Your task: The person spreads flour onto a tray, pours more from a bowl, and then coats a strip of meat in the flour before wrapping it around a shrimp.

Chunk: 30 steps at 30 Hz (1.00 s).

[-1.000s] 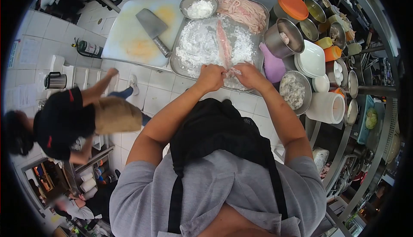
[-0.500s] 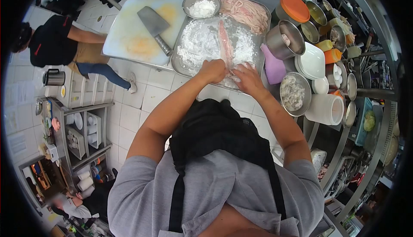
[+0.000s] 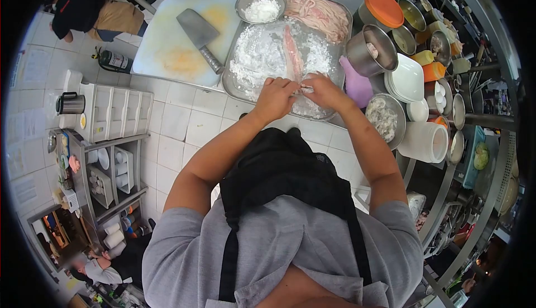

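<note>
A long pale-pink strip of meat (image 3: 291, 51) lies lengthwise on a metal tray (image 3: 338, 51) dusted with white powder. At its near end, my left hand (image 3: 277, 99) is closed, with bent fingers on the strip. My right hand (image 3: 324, 91) pinches the same end from the other side, fingertips almost touching the left ones. The bit between the fingers is mostly hidden. Behind, on the tray, are a heap of similar meat strips (image 3: 317, 15) and a metal bowl (image 3: 240, 8) of white powder (image 3: 262, 10).
Left of the tray, a cleaver (image 3: 198, 27) rests on a white cutting board (image 3: 162, 37). To the right are a purple cloth (image 3: 356, 84), a steel pot (image 3: 363, 51), stacked white plates (image 3: 405, 79) and a bowl of pale pieces (image 3: 382, 119). A co-worker (image 3: 84, 9) stands at far left.
My right hand has moved from the powder beside the strip to pinch its near end; my left hand has shifted slightly. The co-worker at left has moved farther away.
</note>
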### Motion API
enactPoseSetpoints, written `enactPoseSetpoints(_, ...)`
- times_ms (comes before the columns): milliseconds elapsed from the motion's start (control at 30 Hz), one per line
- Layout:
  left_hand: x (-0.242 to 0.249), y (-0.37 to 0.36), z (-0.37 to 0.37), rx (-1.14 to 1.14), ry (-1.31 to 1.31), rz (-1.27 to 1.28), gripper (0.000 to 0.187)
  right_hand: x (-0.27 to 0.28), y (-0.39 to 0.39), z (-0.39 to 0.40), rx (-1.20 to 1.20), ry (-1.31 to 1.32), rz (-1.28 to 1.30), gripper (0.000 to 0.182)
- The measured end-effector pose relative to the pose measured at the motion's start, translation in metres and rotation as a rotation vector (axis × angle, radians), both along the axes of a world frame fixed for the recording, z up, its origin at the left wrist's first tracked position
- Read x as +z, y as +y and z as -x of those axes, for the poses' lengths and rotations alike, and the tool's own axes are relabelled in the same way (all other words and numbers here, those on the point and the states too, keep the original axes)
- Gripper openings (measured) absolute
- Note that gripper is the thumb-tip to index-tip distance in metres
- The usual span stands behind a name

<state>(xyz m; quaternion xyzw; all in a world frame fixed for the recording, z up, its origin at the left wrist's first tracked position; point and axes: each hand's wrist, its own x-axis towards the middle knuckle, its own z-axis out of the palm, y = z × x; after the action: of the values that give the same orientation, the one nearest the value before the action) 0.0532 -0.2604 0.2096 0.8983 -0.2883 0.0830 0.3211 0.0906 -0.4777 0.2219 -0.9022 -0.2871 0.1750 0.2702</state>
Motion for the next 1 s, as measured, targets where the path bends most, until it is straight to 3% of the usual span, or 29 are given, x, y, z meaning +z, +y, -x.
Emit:
enactPoseSetpoints(133, -0.005, -0.001, -0.007, 0.012, -0.012, -0.071, 0.025, -0.002, 0.002, -0.006, 0.008, -0.032, -0.010, 0.030)
enactPoseSetpoints(233, -0.002, -0.001, -0.010, 0.035, -0.030, -0.110, 0.019, -0.002, 0.003, 0.002, -0.154, -0.005, -0.046, 0.034)
enactPoseSetpoints(300, -0.001, 0.001, -0.012, 0.042, -0.029, -0.116, 0.018, -0.009, -0.002, 0.013, -0.099, -0.255, -0.097, 0.042)
enactPoseSetpoints(333, -0.001, 0.002, -0.013, 0.044, -0.027, -0.124, 0.017, -0.002, 0.001, 0.019, -0.092, -0.254, -0.096, 0.042)
enactPoseSetpoints(400, -0.003, 0.003, -0.015, 0.048, -0.026, -0.125, 0.017, 0.012, 0.003, 0.033, -0.041, -0.435, 0.035, 0.039)
enactPoseSetpoints(533, 0.002, 0.003, -0.015, 0.031, -0.004, -0.141, 0.021, -0.011, -0.005, 0.021, -0.028, -0.499, 0.026, 0.042)
enactPoseSetpoints(600, 0.010, 0.004, -0.012, 0.031, -0.017, -0.132, 0.023, -0.013, -0.006, 0.010, -0.026, -0.231, -0.006, 0.041)
enactPoseSetpoints(733, 0.010, -0.002, -0.012, 0.068, -0.118, 0.029, 0.029, -0.010, -0.001, -0.003, -0.073, -0.308, 0.002, 0.036)
enactPoseSetpoints(800, 0.001, -0.001, -0.015, 0.031, -0.100, -0.024, 0.030, -0.004, 0.000, -0.018, -0.035, -0.025, 0.042, 0.032)
enactPoseSetpoints(1000, -0.004, 0.000, -0.028, -0.008, -0.044, -0.083, 0.023, 0.015, 0.005, -0.020, -0.057, 0.047, 0.037, 0.028)
